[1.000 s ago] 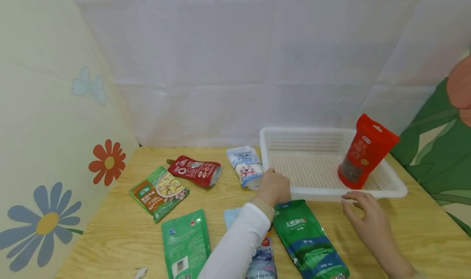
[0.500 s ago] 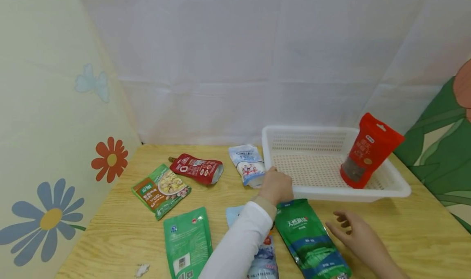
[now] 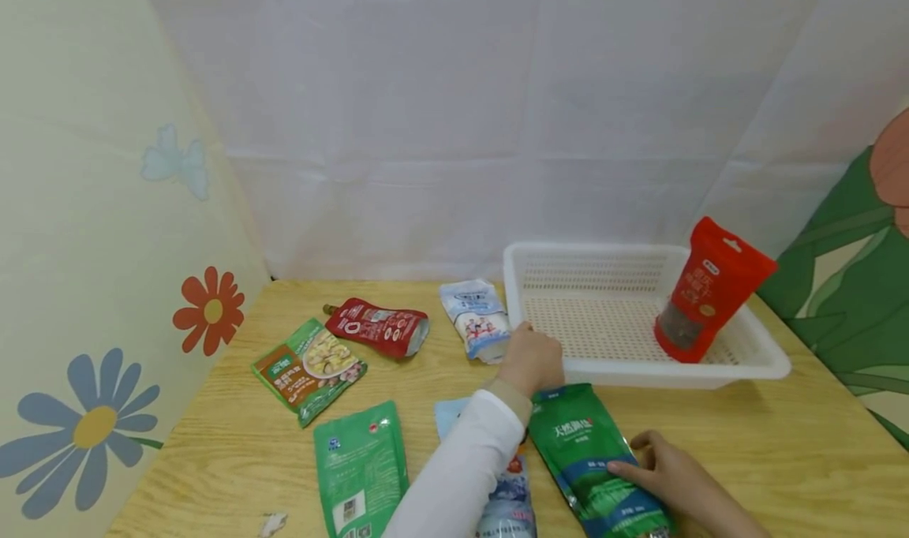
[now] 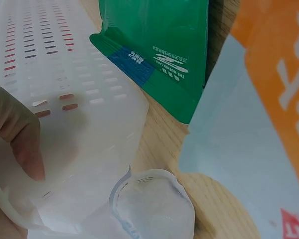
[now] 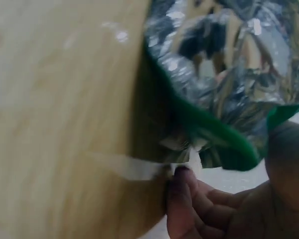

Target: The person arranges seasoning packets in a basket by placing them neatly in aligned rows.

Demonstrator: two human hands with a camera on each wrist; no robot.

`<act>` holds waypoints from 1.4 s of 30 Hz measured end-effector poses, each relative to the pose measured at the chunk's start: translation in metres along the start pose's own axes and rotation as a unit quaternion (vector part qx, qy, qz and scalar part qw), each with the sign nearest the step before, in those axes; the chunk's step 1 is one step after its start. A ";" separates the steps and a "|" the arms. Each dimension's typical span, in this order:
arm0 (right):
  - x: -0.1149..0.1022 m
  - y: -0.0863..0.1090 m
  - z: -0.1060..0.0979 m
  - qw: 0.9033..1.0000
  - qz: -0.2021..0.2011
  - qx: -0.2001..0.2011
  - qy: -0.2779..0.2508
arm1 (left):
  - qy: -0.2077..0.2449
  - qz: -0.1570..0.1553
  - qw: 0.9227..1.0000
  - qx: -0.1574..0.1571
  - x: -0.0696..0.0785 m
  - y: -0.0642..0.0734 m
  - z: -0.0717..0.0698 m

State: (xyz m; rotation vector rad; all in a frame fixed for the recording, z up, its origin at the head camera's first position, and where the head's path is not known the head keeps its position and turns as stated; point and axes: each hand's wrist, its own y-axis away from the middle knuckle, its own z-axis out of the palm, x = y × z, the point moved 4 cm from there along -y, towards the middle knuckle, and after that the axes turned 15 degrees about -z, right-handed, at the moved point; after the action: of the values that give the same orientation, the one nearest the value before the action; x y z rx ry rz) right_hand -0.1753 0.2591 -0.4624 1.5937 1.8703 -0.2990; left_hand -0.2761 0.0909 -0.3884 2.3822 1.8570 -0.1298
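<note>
My left hand (image 3: 529,360) grips the near left corner of a white plastic basket (image 3: 604,372); in the left wrist view the thumb (image 4: 27,149) lies inside its wall. A red stand-up pouch (image 3: 713,285) leans in the basket's right end. In front of the basket lies a green salt bag (image 3: 578,435). My right hand (image 3: 671,471) is at the bag's right edge, thumb on top and fingers curled at the side. The right wrist view shows the bag's silvery bottom (image 5: 209,59) between thumb and fingers; their exact contact is blurred.
Several packs lie on the wooden table (image 3: 220,443): a second green bag (image 3: 362,467), a brown-green food packet (image 3: 308,372), a dark red spouted pouch (image 3: 376,327), a white-blue pouch (image 3: 474,317) by the basket, and a light blue pouch (image 3: 507,506) partly under the left forearm.
My right hand has moved from beside the basket's front rim down and left onto the green salt bag's edge. The left hand stays on the basket corner.
</note>
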 end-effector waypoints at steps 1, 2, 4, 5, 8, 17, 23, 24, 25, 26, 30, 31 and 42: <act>-0.001 0.000 0.000 1.000 -0.004 -0.001 -0.011 | -0.001 0.001 1.000 -0.001 0.000 0.001 -0.001; -0.001 0.000 0.001 1.000 -0.009 -0.001 -0.023 | -0.001 0.002 1.000 -0.001 0.000 0.001 -0.002; -0.001 -0.001 0.001 0.999 -0.021 0.000 -0.038 | -0.002 0.002 1.000 0.000 0.001 0.002 -0.003; -0.001 -0.001 0.000 0.999 -0.028 -0.004 -0.046 | -0.003 0.002 1.000 0.002 0.001 0.002 -0.004; 0.002 -0.001 0.001 0.996 -0.046 -0.022 -0.072 | -0.002 0.004 1.000 0.000 0.002 0.004 -0.004; 0.010 0.001 0.006 0.991 -0.027 -0.053 -0.119 | -0.010 0.004 1.000 0.001 0.007 0.005 -0.001; 0.011 0.005 0.012 0.989 0.010 -0.031 -0.144 | -0.009 0.006 1.000 0.006 0.007 0.006 0.001; 0.012 0.007 0.013 0.988 0.024 -0.027 -0.148 | -0.009 0.006 1.000 0.004 0.007 0.006 0.001; 0.012 0.008 0.014 0.988 0.039 -0.023 -0.149 | -0.009 0.006 1.000 0.003 0.007 0.006 0.001; 0.012 0.010 0.015 0.987 0.048 -0.023 -0.149 | -0.009 0.007 1.000 0.002 0.007 0.007 0.002; 0.010 0.017 0.018 0.984 0.076 -0.012 -0.161 | -0.008 0.011 1.000 0.005 0.008 0.008 0.001; 0.009 0.019 0.018 0.984 0.075 -0.009 -0.163 | -0.007 0.011 1.000 0.006 0.008 0.008 0.001; 0.000 0.037 0.025 0.969 0.046 0.038 -0.238 | 0.004 0.008 1.000 -0.002 0.007 0.012 -0.001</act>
State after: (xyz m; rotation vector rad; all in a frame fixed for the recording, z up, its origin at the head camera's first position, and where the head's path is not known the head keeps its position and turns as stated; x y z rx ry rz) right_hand -0.1318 0.2535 -0.4725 1.4909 1.4263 -0.6562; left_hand -0.2629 0.0950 -0.3880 2.3987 1.8393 -0.1162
